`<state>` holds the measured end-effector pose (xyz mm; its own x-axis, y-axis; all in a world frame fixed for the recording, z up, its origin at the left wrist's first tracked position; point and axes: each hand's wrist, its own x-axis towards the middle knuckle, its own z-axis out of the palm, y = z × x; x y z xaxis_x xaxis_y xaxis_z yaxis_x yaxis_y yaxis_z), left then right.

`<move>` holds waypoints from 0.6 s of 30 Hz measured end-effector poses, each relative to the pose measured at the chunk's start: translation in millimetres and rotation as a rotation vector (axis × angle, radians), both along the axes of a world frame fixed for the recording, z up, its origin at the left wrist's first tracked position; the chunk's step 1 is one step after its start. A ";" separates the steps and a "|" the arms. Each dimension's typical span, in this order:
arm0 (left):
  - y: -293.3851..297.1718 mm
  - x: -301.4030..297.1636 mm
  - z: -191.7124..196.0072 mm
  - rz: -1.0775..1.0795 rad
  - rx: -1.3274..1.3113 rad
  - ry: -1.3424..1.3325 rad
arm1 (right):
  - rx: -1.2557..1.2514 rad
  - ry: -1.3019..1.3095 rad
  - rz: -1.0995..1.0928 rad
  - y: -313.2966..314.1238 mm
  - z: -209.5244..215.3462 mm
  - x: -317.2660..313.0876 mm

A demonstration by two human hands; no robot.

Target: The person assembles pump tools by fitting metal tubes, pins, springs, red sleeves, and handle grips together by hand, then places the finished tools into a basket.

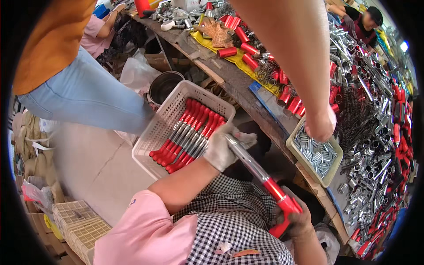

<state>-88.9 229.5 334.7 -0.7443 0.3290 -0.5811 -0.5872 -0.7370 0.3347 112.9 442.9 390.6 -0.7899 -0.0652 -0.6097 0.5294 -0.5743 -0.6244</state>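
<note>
A chrome tube with a red collar and curved red handle [254, 165] lies diagonally in front of my checkered apron. My right hand [298, 216], in a dark grey glove, is closed around the red handle at its lower end. At the tube's upper end, my left hand [221, 150], in a whitish glove, grips the metal, its fingertips showing past the far side. Just beyond the left hand stands a white plastic basket [143, 148]. Several similar red-and-chrome tools [187, 132] lie in it side by side.
Another person's bare arm [293, 53] reaches into a cream tray [289, 143] of small metal sleeves on the bench [229, 84]. Red tubes, springs and chrome parts [362, 132] pile up there. Someone in jeans [92, 92] stands at left. A dark pot [165, 86] sits behind the basket.
</note>
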 end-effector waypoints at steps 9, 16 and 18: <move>-151.1 -24.8 -79.1 0.083 -0.759 0.871 | -0.648 -0.199 0.021 -62.2 -19.0 -81.4; -159.4 33.4 -134.7 -0.618 -1.543 1.510 | -0.719 -0.323 0.067 -115.0 -72.5 -129.1; -171.0 34.0 -198.0 -0.735 -1.494 1.401 | -0.691 -0.281 0.065 -125.8 -80.0 -141.6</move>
<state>-54.9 58.4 136.7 -0.7830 0.6199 0.0520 0.5055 0.5853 0.6340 -28.7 317.1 310.6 -0.5918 -0.5478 -0.5913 0.6618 -0.7490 0.0316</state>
